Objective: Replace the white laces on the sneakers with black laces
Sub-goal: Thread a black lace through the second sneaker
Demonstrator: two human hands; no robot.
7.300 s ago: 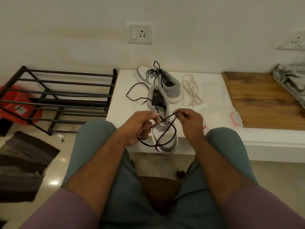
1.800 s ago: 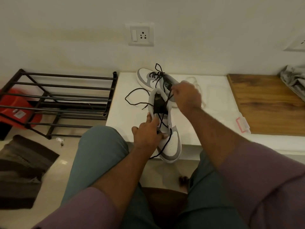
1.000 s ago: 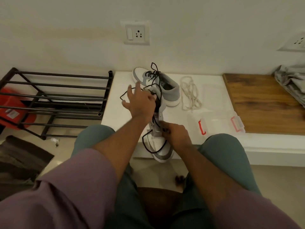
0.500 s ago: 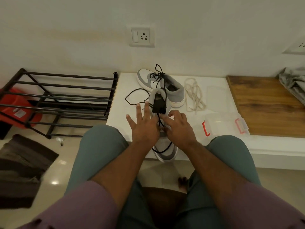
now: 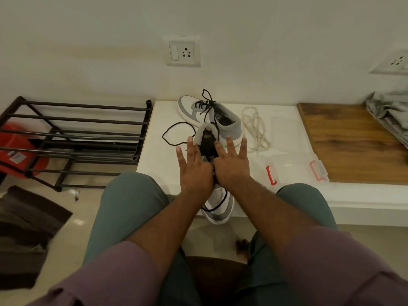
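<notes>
Both hands, left point(image 5: 194, 168) and right point(image 5: 231, 165), lie flat with fingers spread, grasping nothing, on the near sneaker point(image 5: 217, 195) at the ledge point(image 5: 154, 155) edge, likely steadying it mid-lacing with its black lace point(image 5: 176, 133).

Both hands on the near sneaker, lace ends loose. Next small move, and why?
Probably pinch the loose black lace and feed it through the next eyelet. The near sneaker is only part-laced: slack loops over its toe and trails left on the white ledge. Left hand and right hand rest on it with spread fingers. The far sneaker looks laced.
</notes>
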